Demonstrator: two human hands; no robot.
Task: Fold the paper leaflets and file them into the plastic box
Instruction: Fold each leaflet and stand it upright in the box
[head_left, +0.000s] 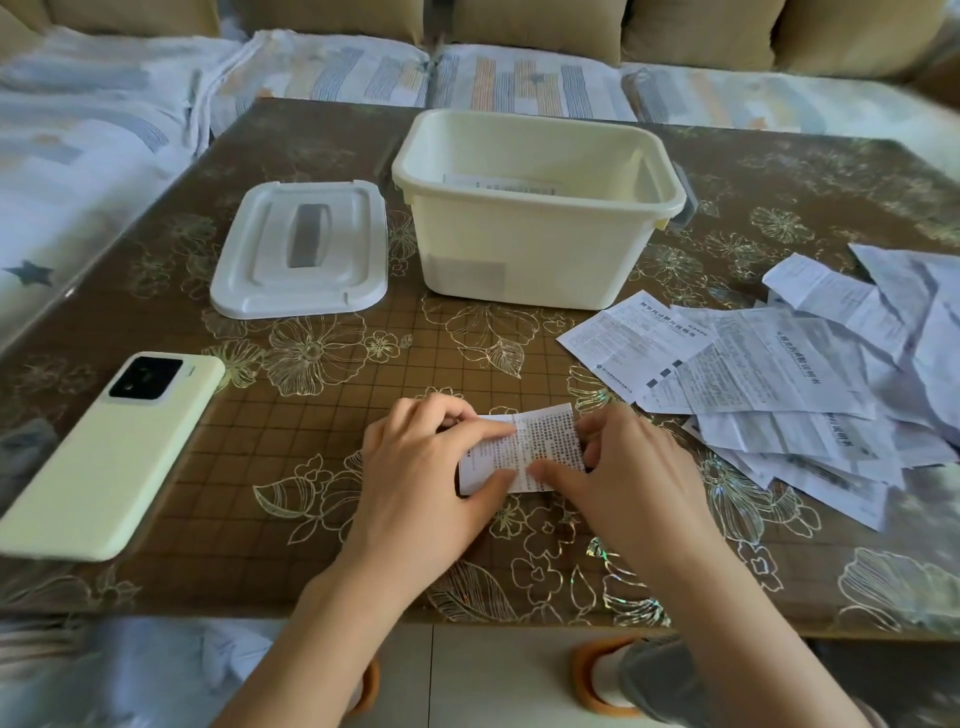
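Head view: brown floral tabletop (311, 467), striped-cover sofa (519, 83) behind; left hand (415, 478), right hand (634, 478) pinch small folded white printed leaflet (540, 441) near front edge; cream rectangular plastic box (519, 249) open beyond, white plastic lid (298, 249) beside it, loose leaflet heap (779, 374) right, pale green phone (109, 457) left
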